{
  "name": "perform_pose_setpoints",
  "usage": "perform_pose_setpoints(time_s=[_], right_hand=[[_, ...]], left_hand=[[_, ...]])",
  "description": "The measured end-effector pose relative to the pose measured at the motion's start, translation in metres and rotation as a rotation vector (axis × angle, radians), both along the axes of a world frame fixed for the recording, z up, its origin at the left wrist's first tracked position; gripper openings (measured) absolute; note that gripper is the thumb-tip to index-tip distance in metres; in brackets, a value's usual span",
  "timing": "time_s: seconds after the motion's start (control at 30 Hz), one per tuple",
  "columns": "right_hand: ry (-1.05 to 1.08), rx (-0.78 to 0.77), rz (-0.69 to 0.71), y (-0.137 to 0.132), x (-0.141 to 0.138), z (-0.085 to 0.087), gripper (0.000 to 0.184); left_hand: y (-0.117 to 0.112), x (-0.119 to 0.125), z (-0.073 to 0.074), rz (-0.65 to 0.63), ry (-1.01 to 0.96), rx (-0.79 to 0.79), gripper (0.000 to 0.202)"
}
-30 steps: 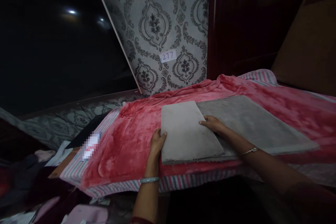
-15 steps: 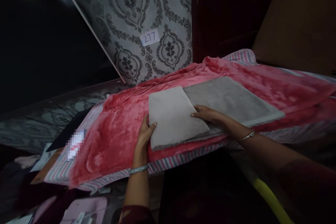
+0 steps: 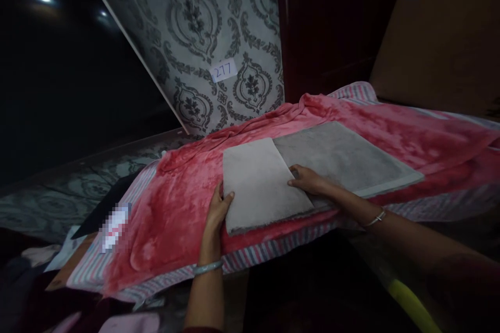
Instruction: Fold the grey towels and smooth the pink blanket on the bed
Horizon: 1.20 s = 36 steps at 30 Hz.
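Observation:
A grey plush mat (image 3: 344,153) lies on a red fleece blanket (image 3: 183,177). Its left part is folded over to the right, and this flap (image 3: 261,182) shows a paler, smooth face. My left hand (image 3: 219,207) grips the folded left edge, thumb on top, the other fingers mostly hidden behind it. At the flap's right edge, my right hand (image 3: 307,179) pinches the border between thumb and fingers. The fingertips there are partly covered by the flap.
A striped sheet (image 3: 269,239) shows beneath the blanket's edge. Patterned wallpaper (image 3: 195,15) behind bears a paper label (image 3: 223,70) reading 277. A dark glossy panel (image 3: 78,73) stands at left. A yellow object (image 3: 410,302) is at lower right.
The whole view has shifted, so the scene sits slightly lower in the picture. Both hands keep their grip on the mat, and its fold looks the same.

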State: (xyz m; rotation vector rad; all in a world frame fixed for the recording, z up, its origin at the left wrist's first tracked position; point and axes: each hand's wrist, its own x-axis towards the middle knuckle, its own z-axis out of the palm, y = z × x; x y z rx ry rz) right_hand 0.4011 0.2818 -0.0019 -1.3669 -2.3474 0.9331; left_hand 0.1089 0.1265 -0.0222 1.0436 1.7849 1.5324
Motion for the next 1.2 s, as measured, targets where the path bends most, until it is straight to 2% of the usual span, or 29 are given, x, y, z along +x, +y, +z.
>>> perform_pose_setpoints(time_s=[0.07,0.17,0.23,0.3,0.4,0.5,0.63,0.87,1.07,1.2], right_hand=[[-0.061,0.007,0.027,-0.002,0.005,0.006,0.047],[-0.117,0.184,0.029,0.000,0.003,0.016,0.041],[-0.085,0.378,0.043,0.007,-0.011,0.022,0.040],[-0.026,0.509,0.110,0.020,-0.033,0.026,0.046],[-0.007,0.601,0.233,0.043,-0.066,0.021,0.059],[-0.092,0.565,0.378,0.061,-0.081,0.003,0.062],[-0.175,0.489,0.435,0.071,-0.083,-0.013,0.062],[-0.167,0.526,0.440,0.095,-0.114,-0.007,0.064],[-0.225,0.408,0.309,0.136,-0.125,-0.010,0.064],[-0.225,0.391,0.284,0.148,-0.125,-0.012,0.065]], left_hand=[[0.000,-0.002,0.008,0.067,0.169,-0.056,0.072],[0.006,0.011,0.028,0.167,0.647,-0.121,0.064],[0.014,0.034,0.042,0.067,0.904,-0.160,0.063],[0.023,0.066,0.049,-0.101,1.012,-0.212,0.064],[0.031,0.107,0.045,-0.300,1.021,-0.333,0.070],[0.032,0.125,0.032,-0.377,1.013,-0.424,0.074],[0.028,0.122,0.022,-0.393,1.012,-0.421,0.071],[0.025,0.120,0.021,-0.394,0.986,-0.395,0.071],[0.019,0.118,0.020,-0.475,0.972,-0.359,0.065],[0.017,0.115,0.019,-0.515,0.957,-0.326,0.061]])
